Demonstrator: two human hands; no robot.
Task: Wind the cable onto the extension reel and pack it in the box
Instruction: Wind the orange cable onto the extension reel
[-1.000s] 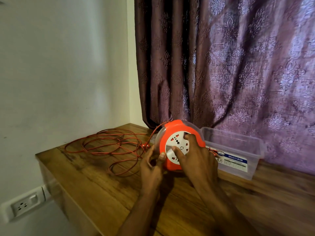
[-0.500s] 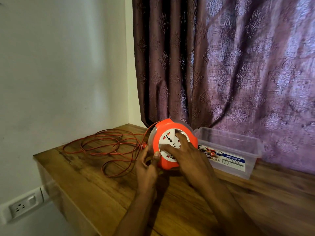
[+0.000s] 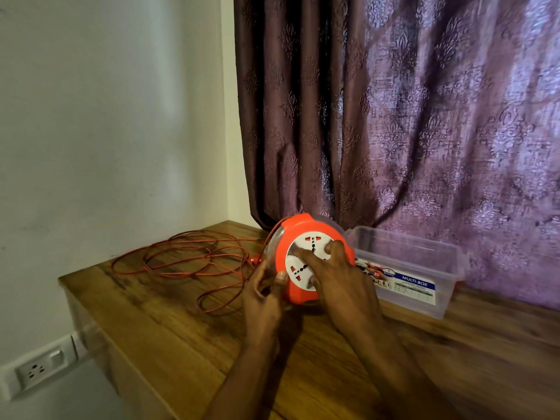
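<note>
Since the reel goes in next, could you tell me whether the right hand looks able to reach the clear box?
Probably yes: the right hand rests on the reel, and the open box sits just beside it with nothing between.

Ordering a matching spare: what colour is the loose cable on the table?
Orange-red, matching the reel's casing; the cable shows best in the head view.

We record the white socket face (image 3: 306, 262) of the extension reel (image 3: 306, 262) turned from its position a second ago, its socket holes now at new angles. Our right hand (image 3: 339, 277) has shifted across that face, fingers now spread over its right and lower part. The loose red cable (image 3: 188, 256) on the table's far left lies in slightly tighter loops, the nearest loop drawn closer to the reel.
</note>
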